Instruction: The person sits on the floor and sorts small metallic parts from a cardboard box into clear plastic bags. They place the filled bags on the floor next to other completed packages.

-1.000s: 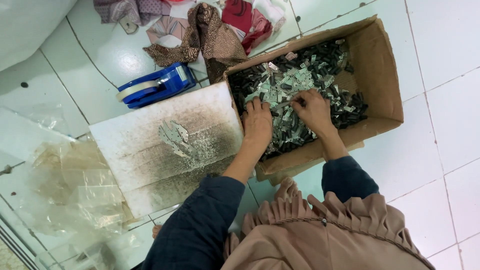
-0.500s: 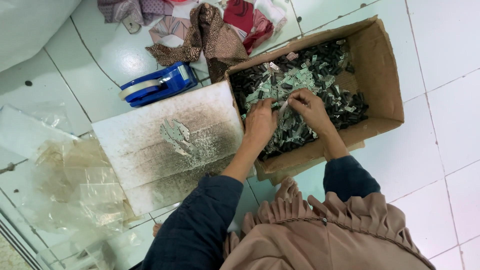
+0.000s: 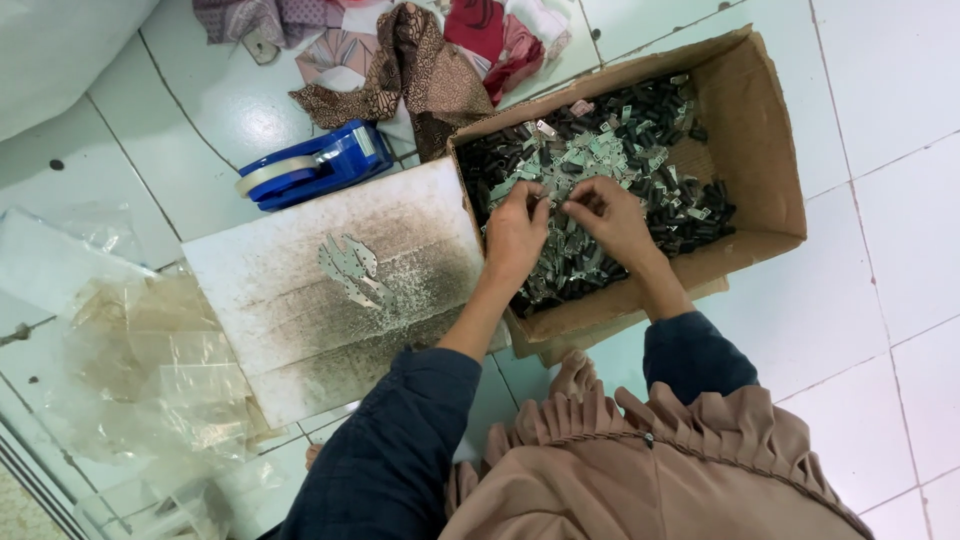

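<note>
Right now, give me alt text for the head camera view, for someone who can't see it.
Both hands, left hand and right hand, pick through small grey and black metal pieces in an open brown cardboard box on a white tiled floor. Beside it lie a stained white board with a few pieces and a blue tape dispenser.

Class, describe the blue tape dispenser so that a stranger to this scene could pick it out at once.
Start at the open cardboard box on the white tiled floor. Left of it lies a stained white board; the tape dispenser sits just past that board's far edge. It is the only bright blue, hard plastic thing, unlike the cloth scraps beyond it.
</note>
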